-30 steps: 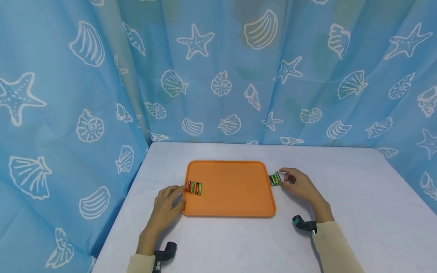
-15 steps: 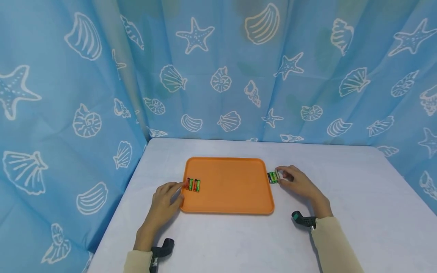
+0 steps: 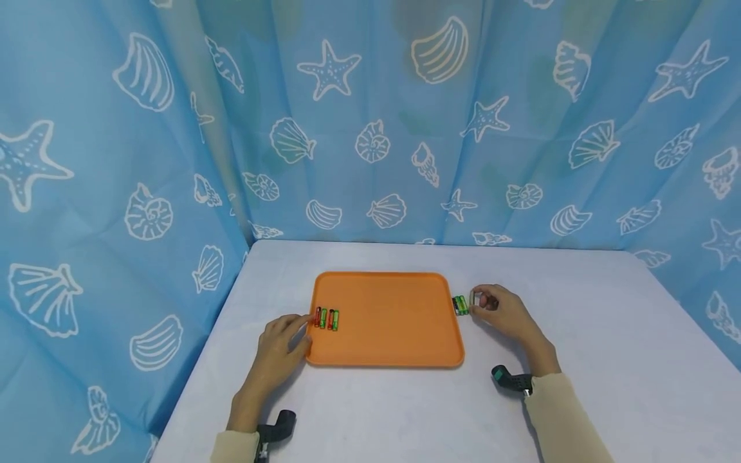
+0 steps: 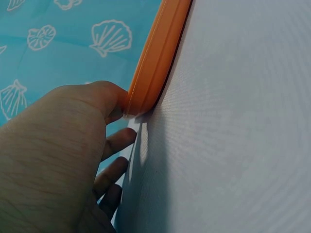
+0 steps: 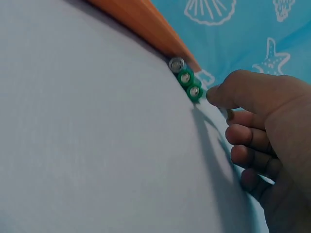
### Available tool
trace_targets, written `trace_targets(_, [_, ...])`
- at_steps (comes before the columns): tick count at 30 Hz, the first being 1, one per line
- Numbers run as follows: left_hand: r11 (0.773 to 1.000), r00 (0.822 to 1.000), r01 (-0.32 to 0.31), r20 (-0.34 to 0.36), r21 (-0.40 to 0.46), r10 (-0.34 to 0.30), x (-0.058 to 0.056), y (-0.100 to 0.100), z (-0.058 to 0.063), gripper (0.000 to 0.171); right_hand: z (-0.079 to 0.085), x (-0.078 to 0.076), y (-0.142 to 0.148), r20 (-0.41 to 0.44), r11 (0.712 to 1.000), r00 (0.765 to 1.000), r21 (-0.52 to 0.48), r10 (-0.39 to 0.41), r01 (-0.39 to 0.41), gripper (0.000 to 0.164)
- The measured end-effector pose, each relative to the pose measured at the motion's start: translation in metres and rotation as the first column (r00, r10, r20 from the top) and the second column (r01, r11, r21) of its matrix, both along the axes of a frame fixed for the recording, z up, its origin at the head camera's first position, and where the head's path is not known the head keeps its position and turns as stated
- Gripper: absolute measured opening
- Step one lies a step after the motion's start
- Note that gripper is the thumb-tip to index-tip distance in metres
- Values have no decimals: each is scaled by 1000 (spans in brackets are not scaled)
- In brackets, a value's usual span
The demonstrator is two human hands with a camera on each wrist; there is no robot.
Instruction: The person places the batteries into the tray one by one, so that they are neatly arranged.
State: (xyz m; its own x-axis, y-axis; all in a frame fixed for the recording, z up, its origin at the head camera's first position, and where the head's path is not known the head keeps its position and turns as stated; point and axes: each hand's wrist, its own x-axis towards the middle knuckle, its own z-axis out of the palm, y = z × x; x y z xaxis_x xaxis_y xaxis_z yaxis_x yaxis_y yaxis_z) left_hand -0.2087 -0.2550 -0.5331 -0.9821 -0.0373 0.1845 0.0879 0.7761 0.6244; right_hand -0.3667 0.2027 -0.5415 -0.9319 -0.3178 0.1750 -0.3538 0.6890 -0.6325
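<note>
An orange tray point(image 3: 393, 318) lies on the table with a row of small red and green batteries point(image 3: 328, 319) near its left side. At that side my left hand point(image 3: 276, 357) touches the rim with thumb and index fingertips, its other fingers loose beside it in the left wrist view. Past the tray's right rim, three green and dark batteries point(image 3: 460, 305) lie side by side. My right hand point(image 3: 505, 313) pinches another battery point(image 3: 471, 298) upright between thumb and index finger, just right of that row. In the right wrist view the thumb point(image 5: 228, 94) mostly hides it.
A white cloth covers the table point(image 3: 393, 411). Blue curtains point(image 3: 347, 161) with shell prints hang close behind and to the left. Each wrist carries a dark camera mount point(image 3: 512, 378).
My right hand has closed thumb and index finger on the end battery and drawn it slightly right, apart from the row. My left hand stays at the tray's rim.
</note>
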Motion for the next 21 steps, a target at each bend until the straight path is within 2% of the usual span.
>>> trace_targets(13, [1000, 1000, -9, 6, 1, 9, 1, 2, -1, 41, 23, 19, -26, -74, 999, 996, -29, 44, -46, 40])
trace_targets(21, [1000, 1000, 0, -20, 7, 0, 1, 1, -1, 41, 37, 28, -45, -56, 994, 993, -47, 100, -103, 39])
